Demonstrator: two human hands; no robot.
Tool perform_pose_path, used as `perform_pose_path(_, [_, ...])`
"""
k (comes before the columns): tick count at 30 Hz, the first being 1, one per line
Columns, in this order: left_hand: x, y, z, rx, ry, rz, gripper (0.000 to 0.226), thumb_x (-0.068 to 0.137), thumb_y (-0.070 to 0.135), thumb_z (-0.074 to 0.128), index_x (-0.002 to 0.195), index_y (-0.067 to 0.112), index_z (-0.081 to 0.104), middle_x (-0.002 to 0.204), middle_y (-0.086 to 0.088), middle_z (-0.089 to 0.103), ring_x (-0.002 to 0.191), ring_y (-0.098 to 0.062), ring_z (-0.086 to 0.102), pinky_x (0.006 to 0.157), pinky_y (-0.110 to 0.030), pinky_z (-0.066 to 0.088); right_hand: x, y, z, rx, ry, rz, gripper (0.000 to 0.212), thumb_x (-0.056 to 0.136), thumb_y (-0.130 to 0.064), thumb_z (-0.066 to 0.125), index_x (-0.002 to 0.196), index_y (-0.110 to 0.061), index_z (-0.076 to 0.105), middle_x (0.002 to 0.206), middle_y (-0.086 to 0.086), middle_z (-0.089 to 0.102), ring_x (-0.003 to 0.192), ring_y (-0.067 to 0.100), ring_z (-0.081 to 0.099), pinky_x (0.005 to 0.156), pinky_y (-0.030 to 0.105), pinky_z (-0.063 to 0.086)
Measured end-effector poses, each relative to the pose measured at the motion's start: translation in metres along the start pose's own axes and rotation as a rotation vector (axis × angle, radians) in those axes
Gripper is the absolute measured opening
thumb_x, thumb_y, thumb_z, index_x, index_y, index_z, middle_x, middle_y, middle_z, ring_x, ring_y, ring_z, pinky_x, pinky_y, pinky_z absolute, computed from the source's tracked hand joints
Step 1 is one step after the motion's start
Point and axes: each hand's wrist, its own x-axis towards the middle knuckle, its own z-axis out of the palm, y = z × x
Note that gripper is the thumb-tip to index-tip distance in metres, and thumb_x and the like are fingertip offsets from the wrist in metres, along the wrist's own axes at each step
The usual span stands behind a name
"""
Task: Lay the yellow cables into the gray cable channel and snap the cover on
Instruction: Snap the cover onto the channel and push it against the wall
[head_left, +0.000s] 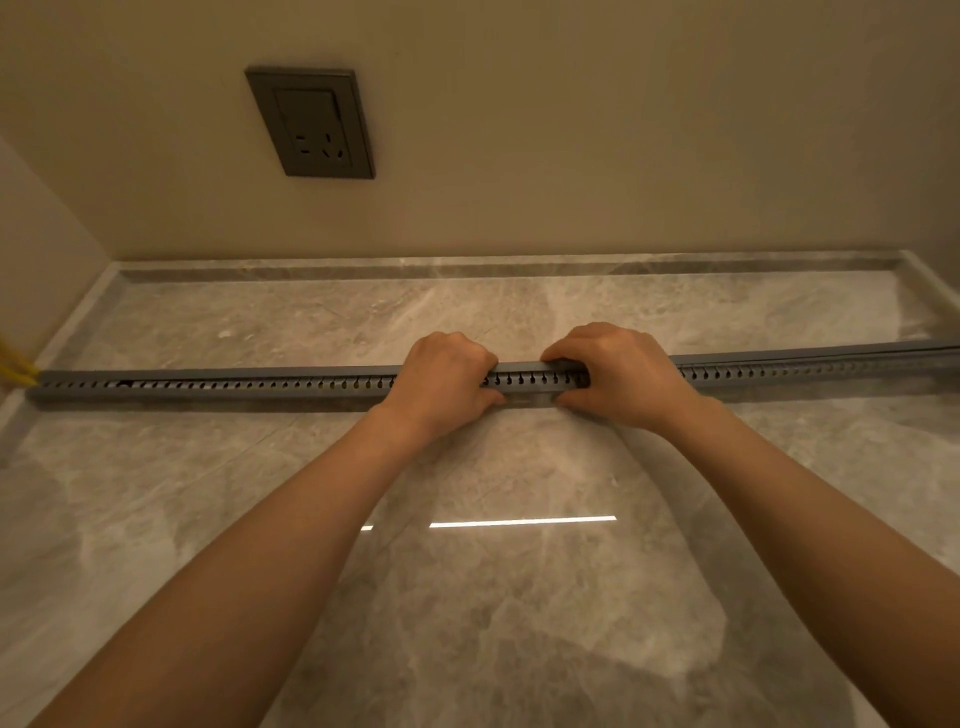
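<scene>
A long gray slotted cable channel (208, 387) lies left to right across a marble counter. Its gray cover (779, 359) sits on top along the whole visible length and looks slightly raised toward the far right end. My left hand (447, 382) and my right hand (618, 376) both clamp the channel at its middle, close together, fingers over the cover's top and thumbs under the front edge. Yellow cables (13, 366) stick out of the channel's left end. Inside the channel the cables are hidden.
The marble counter (493, 597) has a raised lip at the back and left. A beige wall rises behind it, with a dark gray power socket (311, 122) above the left half. A side wall stands at the far left.
</scene>
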Motion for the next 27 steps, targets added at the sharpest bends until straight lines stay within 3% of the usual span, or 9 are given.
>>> perform_pose_path(6, [-0.001,0.0,0.0,-0.018,0.016,-0.016,0.032,0.082,0.044,0.061,0.091,0.015,0.069,0.07,-0.003,0.063,0.062,-0.015,0.04,0.061,-0.027,0.032,-0.005,0.003,-0.002,-0.107,0.017,-0.014,0.035,0.078,-0.029,0.068,0.112,-0.022,0.062,0.102,-0.002,0.064,0.096,0.02,0.056,0.063,0.031,0.043])
perform_pose_path(15, [-0.002,0.001,-0.001,-0.022,0.003,-0.012,0.031,0.083,0.043,0.061,0.092,0.014,0.069,0.07,-0.003,0.063,0.062,-0.015,0.042,0.061,-0.027,0.035,0.006,-0.001,-0.009,-0.134,-0.056,-0.015,0.029,0.073,-0.032,0.072,0.1,-0.021,0.067,0.087,-0.002,0.068,0.075,0.02,0.058,0.061,0.026,0.033])
perform_pose_path(21, [-0.002,0.002,-0.001,-0.039,0.003,-0.031,0.027,0.081,0.041,0.061,0.086,0.015,0.067,0.067,-0.001,0.059,0.062,-0.016,0.044,0.06,-0.027,0.034,0.01,-0.001,-0.012,-0.142,-0.072,-0.033,0.026,0.073,-0.031,0.071,0.097,-0.021,0.068,0.084,-0.001,0.069,0.075,0.02,0.059,0.063,0.025,0.028])
perform_pose_path(24, [-0.002,0.008,0.0,-0.039,0.019,-0.052,0.021,0.08,0.036,0.06,0.079,0.015,0.062,0.065,0.004,0.047,0.069,-0.019,0.051,0.058,-0.028,0.031,0.012,0.001,-0.013,-0.146,-0.075,-0.034,0.025,0.072,-0.03,0.07,0.095,-0.021,0.068,0.082,-0.002,0.069,0.071,0.019,0.056,0.063,0.025,0.026])
perform_pose_path(27, [-0.003,0.017,0.006,-0.03,0.059,-0.058,0.021,0.081,0.035,0.058,0.08,0.015,0.059,0.071,0.003,0.05,0.08,-0.019,0.052,0.058,-0.029,0.03,0.012,0.002,-0.012,-0.132,-0.064,-0.033,0.025,0.071,-0.031,0.071,0.094,-0.021,0.068,0.082,-0.002,0.07,0.072,0.019,0.058,0.063,0.025,0.029])
